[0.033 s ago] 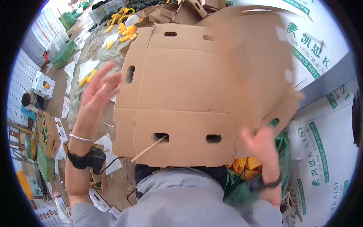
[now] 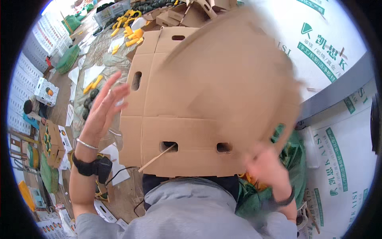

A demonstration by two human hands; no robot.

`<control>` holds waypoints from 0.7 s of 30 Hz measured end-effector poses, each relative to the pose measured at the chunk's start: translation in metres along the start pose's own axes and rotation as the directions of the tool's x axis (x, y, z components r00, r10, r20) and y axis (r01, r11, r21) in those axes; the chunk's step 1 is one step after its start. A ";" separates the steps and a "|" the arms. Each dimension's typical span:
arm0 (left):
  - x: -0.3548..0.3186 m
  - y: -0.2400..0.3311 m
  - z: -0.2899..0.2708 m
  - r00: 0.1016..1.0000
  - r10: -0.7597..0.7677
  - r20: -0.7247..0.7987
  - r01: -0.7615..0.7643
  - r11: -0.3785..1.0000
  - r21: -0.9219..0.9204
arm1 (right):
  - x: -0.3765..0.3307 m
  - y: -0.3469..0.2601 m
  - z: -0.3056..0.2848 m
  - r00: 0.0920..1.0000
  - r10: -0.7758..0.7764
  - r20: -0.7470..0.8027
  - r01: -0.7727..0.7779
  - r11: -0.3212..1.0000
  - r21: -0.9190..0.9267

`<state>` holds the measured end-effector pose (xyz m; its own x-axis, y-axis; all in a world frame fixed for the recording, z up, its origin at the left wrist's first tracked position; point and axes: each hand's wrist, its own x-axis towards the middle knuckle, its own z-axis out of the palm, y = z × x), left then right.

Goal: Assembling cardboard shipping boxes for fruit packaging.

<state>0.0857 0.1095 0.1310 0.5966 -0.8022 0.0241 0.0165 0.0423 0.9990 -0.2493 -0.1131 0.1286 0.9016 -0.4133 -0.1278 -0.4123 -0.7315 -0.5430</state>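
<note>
A flat brown cardboard box blank with oval handle holes lies before my waist. A thin wooden stick pokes out of one of its near holes. Over its right half a second cardboard sheet is tilted up, smeared by motion. My right hand grips this sheet near its lower right edge; the fingers are blurred. Raised beside the left edge of the blank, my left hand is open and empty, its fingers stretched apart.
Green plastic sacking bunches at my right, by a printed white wall panel. Yellow pieces, white paper sheets and dark round fruit lie on the floor to the left. Another person crouches at far left, near cartons.
The lifted cardboard sheet has swung leftward over the blank, covering more of it. My right hand has moved slightly left and down. My left hand has barely moved.
</note>
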 end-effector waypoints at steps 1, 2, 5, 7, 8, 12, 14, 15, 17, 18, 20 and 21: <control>0.004 -0.012 -0.005 0.996 -0.086 -0.003 0.082 0.959 -0.272 | -0.013 -0.002 0.011 0.966 -0.204 0.158 0.166 0.960 0.224; 0.002 -0.013 -0.013 0.997 -0.080 0.009 0.079 0.961 -0.265 | -0.019 -0.002 0.018 0.865 -0.429 0.260 0.281 0.844 0.457; -0.010 -0.011 -0.023 0.971 -0.217 -0.095 0.174 0.926 -0.336 | -0.005 0.035 -0.005 0.919 -0.273 -0.282 0.356 0.885 0.301; -0.016 -0.023 -0.045 0.960 -0.274 0.051 0.278 0.928 -0.249 | 0.039 0.043 -0.005 0.801 -0.090 -0.592 0.398 0.819 0.414; -0.018 -0.029 -0.040 0.960 -0.276 0.052 0.280 0.926 -0.252 | 0.064 0.061 0.005 0.834 -0.008 -0.551 0.378 0.735 0.562; -0.011 -0.045 0.005 0.986 -0.163 -0.019 0.153 0.957 -0.245 | 0.102 0.074 0.037 0.892 -0.281 -0.355 0.446 0.680 0.581; -0.016 -0.067 -0.012 0.995 0.060 -0.077 -0.081 0.946 -0.313 | 0.105 0.091 0.050 0.885 -0.280 -0.373 0.466 0.501 0.729; -0.020 -0.084 -0.036 0.993 0.065 -0.099 -0.091 0.952 -0.292 | 0.107 0.092 0.057 0.884 -0.257 -0.392 0.457 0.288 0.842; -0.034 -0.112 -0.087 0.950 0.134 -0.282 -0.018 0.926 0.378 | 0.106 0.096 0.057 0.902 0.104 -0.419 0.276 0.607 0.745; -0.037 -0.112 -0.084 0.950 0.137 -0.279 -0.021 0.925 0.379 | 0.111 0.121 0.057 0.862 0.161 -0.481 0.185 0.784 0.593; -0.038 -0.114 -0.061 0.981 -0.088 -0.171 0.027 0.944 -0.328 | 0.112 0.116 0.049 0.934 0.158 -0.322 0.158 0.624 0.766; -0.034 -0.088 -0.044 0.984 -0.146 0.101 0.176 0.881 -0.439 | 0.110 0.116 0.039 0.980 0.121 -0.159 0.091 0.439 0.894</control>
<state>0.0997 0.1593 0.0406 0.5033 -0.8560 -0.1183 0.4717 0.1575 0.8676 -0.1926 -0.2224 0.0190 0.8129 -0.5794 -0.0590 0.0177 0.1258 -0.9919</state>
